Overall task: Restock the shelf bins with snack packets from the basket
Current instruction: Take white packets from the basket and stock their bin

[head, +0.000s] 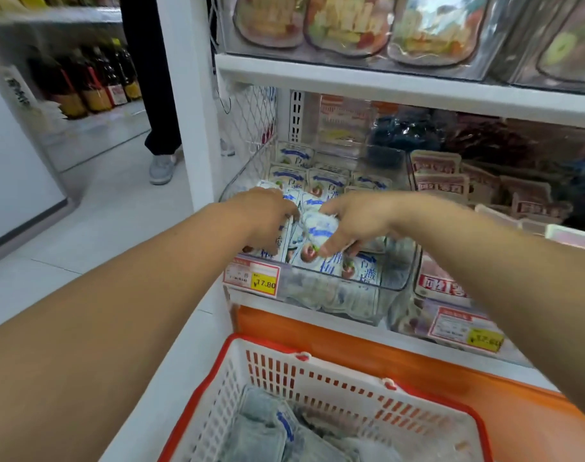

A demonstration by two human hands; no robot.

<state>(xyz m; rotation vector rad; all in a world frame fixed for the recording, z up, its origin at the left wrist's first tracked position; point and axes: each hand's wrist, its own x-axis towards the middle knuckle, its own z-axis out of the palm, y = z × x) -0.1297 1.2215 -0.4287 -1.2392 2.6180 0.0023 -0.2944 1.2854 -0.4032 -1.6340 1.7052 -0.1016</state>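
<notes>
Both arms are stretched out to the middle shelf, both hands over the clear bin (pixel 334 296) at its left end. The right hand (pixel 354 221) has a firm hold: thumb on the near side and fingers curled over the top of a white-and-blue snack packet (pixel 318 228), which sits just above the bin's near rows. The left hand (pixel 266 216) is right beside it, to the left, knuckles up and fingers dipping down among the stocked packets (pixel 328 186). The fingertips touch the wrappers, but the back of the hand hides them, so I cannot tell whether it grips anything.

The bin is well filled, rows of the same blue-printed packets standing from near to far. A price tag (pixel 252 276) with a yellow corner reading 17.80 hangs on the shelf edge at the bin's near left. To the right, a neighbouring bin holds brown packets (pixel 451 181), with a second tag (pixel 464 328) in front.

Down near the camera sits the basket (pixel 318 378), white mesh with a red rim, and more pale packets (pixel 267 428) lie blurred in its bottom. An orange panel (pixel 418 371) runs below the shelf, behind the basket.

Up top, jar-shaped pouches (pixel 348 28) fill the higher shelf. Far left, dark bottles (pixel 94 81) line another shelf, and a person's leg and grey shoe (pixel 162 168) stand in the aisle.
</notes>
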